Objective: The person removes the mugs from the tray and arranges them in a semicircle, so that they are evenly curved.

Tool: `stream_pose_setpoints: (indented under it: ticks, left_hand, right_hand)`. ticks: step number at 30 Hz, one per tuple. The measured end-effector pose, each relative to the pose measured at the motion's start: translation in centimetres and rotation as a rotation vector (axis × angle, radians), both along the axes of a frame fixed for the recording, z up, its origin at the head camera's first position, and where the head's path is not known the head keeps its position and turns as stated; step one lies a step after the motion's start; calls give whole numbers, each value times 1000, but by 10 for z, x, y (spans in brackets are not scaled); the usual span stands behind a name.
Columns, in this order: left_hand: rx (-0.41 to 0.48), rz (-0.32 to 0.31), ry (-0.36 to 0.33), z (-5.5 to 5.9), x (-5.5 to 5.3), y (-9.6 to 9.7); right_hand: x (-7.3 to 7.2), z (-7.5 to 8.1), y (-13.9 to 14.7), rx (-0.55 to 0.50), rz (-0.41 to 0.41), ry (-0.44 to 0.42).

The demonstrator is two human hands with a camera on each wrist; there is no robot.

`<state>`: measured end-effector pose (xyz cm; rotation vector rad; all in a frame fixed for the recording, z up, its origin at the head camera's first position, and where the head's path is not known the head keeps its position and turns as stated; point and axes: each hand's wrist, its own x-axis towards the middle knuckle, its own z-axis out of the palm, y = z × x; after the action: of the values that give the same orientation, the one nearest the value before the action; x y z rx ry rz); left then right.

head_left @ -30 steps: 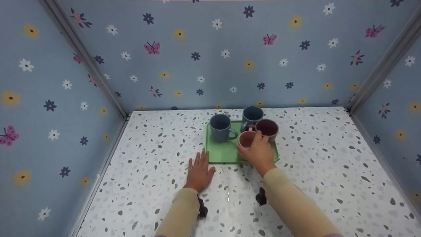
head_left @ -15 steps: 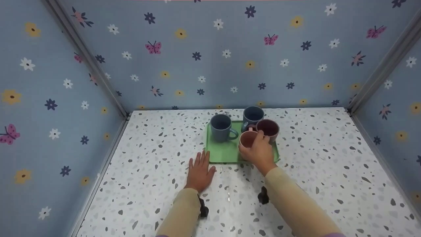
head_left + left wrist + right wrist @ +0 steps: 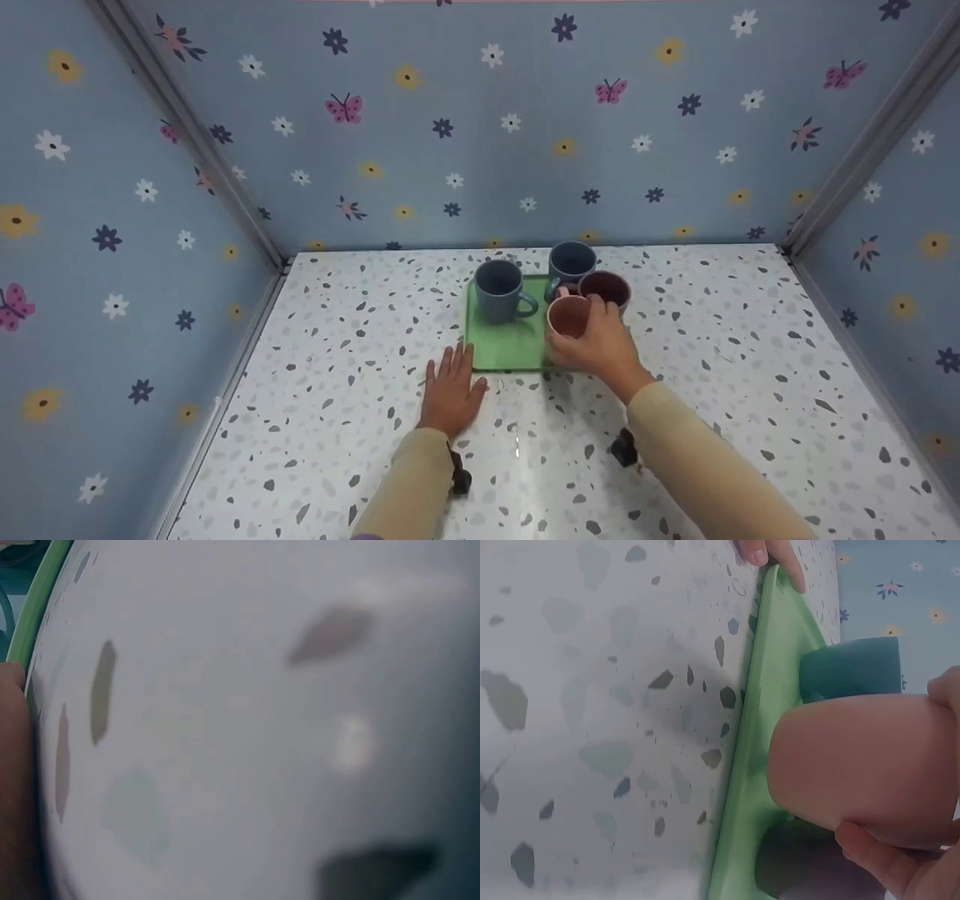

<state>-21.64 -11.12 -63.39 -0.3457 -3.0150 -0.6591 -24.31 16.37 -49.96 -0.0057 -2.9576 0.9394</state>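
Observation:
My right hand grips a pink mug by its body, thumb on one side and fingers on the other. In the right wrist view the pink mug appears over the front part of the green tray; whether its base touches cannot be told. Beside it is a dark red mug, partly hidden by the hand. One blue mug stands on the tray's left side and another blue mug at the back. My left hand lies flat on the table, fingertips at the tray's front left corner.
The speckled white table is enclosed by blue flowered panels at the back and both sides. Dark wrist devices sit by both sleeves.
My right hand and forearm have shifted slightly to the right, with the pink mug in the hand. The left hand, tray and other mugs keep their places.

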Motion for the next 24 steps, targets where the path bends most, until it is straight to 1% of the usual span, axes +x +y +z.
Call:
stream_pose_setpoints:
  ticks: [4,6,10,13,15,18,20,24]
  left_hand:
    - [-5,-1,14,0,0,0]
    - [-10,1,8,1,0,0]
    - [3,-3,7,2,1,0]
    - [18,-8,20,4,3,0]
    - [11,-7,13,4,4,1]
    - [9,-3,16,3,3,1]
    - [-1,3,3,2,2,1]
    - [-5,7,2,0,0,2]
  right_hand:
    - [5,4,11,5,55,18]
    - [8,5,16,11,80,19]
    - [13,3,25,16,117,21]
    - [17,1,32,22,151,34]
    - [20,0,36,22,172,35]
    - [25,-2,41,22,193,38]
    - [30,-3,43,21,201,37]
    - [39,-7,50,37,201,23]
